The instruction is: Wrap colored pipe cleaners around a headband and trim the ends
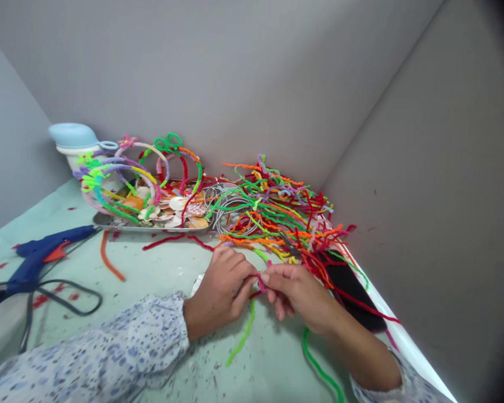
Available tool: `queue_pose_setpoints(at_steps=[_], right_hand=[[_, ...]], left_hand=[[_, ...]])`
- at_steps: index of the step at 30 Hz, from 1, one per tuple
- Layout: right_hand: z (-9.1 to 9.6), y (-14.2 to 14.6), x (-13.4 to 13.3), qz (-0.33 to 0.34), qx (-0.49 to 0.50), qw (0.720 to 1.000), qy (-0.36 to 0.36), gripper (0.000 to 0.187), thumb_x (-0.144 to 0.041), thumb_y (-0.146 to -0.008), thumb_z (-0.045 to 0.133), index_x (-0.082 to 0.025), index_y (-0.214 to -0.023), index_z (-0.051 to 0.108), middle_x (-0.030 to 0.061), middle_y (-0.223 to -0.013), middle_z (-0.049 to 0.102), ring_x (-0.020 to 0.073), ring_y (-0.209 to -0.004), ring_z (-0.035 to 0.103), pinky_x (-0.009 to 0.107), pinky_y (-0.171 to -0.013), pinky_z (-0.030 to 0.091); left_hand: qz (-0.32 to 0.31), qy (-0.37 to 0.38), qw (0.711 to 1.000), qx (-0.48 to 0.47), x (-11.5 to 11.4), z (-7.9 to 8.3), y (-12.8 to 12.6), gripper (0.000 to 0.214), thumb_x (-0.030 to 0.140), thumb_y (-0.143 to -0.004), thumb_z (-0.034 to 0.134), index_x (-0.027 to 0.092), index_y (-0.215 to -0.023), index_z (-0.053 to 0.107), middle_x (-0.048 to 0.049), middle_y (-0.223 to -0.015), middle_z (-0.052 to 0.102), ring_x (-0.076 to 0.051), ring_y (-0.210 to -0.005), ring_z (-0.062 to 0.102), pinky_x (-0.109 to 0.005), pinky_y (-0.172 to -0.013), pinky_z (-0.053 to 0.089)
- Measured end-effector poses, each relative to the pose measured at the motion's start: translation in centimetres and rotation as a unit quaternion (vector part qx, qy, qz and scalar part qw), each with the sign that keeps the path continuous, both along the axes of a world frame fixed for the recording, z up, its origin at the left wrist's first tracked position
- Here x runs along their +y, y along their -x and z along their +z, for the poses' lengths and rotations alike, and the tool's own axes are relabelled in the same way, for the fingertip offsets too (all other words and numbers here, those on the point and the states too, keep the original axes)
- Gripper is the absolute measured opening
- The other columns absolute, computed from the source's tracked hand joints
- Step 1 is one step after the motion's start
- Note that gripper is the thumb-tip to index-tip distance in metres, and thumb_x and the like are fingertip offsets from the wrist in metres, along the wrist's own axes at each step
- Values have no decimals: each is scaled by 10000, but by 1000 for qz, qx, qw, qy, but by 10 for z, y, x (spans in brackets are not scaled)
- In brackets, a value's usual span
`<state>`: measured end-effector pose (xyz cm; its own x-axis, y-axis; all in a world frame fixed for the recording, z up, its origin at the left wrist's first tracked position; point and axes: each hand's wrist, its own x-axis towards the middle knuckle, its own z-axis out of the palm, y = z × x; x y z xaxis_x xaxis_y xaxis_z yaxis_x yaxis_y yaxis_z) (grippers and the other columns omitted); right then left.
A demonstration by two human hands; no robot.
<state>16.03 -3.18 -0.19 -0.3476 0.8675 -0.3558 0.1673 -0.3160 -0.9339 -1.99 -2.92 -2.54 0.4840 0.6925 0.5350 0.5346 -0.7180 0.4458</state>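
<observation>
My left hand (223,288) and my right hand (296,291) meet in the middle, fingertips pinched together. Between them runs a pink-red pipe cleaner (261,284), gripped at both sides. Just behind the fingers, a curved piece with orange and lime sections (260,254) shows in part; the left hand hides the rest. A lime pipe cleaner (244,338) trails on the table below the hands, and a dark green pipe cleaner (319,366) lies under my right forearm.
A metal tray (151,228) of shells stands behind, with several pipe-cleaner-wrapped headbands (130,168). Loose pipe cleaners (277,207) heap at the right, near wire hoops (224,221) and a black flat object (355,305). A blue glue gun (37,252) with its cord lies left; a blue-lidded bottle (73,137) stands behind.
</observation>
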Motion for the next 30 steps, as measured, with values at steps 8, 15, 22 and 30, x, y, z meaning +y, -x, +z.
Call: queue_pose_setpoints(at_steps=[8, 15, 22, 30], right_hand=[[-4, 2, 1, -31, 76, 994, 72, 305, -421, -702, 669, -159, -608, 545, -72, -448, 508, 31, -276, 391, 178, -306, 207], [-3, -3, 2, 3, 51, 998, 22, 321, -431, -790, 620, -170, -619, 543, -72, -457, 525, 30, -295, 399, 167, -327, 213], [-6, -1, 1, -35, 59, 997, 35, 360, -423, -781, 622, -171, -554, 501, -85, -395, 443, 28, -274, 344, 180, -317, 199], [-16, 5, 0, -75, 197, 972, 107, 307, -288, -689, 666, -195, -513, 432, -105, -406, 316, 34, -335, 259, 201, -349, 172]], left_hand=[[0, 1, 1000, -2, -1, 2, 0, 145, 172, -892, 438, 195, -853, 576, -41, -763, 560, -206, -787, 469, -397, -817, 363], [20, 9, 999, -33, 2, -4, 0, 108, 190, -895, 461, 187, -880, 568, -41, -787, 567, -206, -806, 479, -389, -813, 363], [10, 4, 1000, -16, 0, -2, -1, 143, 180, -896, 462, 191, -912, 603, -39, -767, 563, -205, -793, 472, -382, -794, 353], [-2, 2, 1000, 5, 1, -1, -1, 163, 129, -875, 462, 179, -918, 612, -40, -775, 559, -204, -811, 454, -387, -807, 337]])
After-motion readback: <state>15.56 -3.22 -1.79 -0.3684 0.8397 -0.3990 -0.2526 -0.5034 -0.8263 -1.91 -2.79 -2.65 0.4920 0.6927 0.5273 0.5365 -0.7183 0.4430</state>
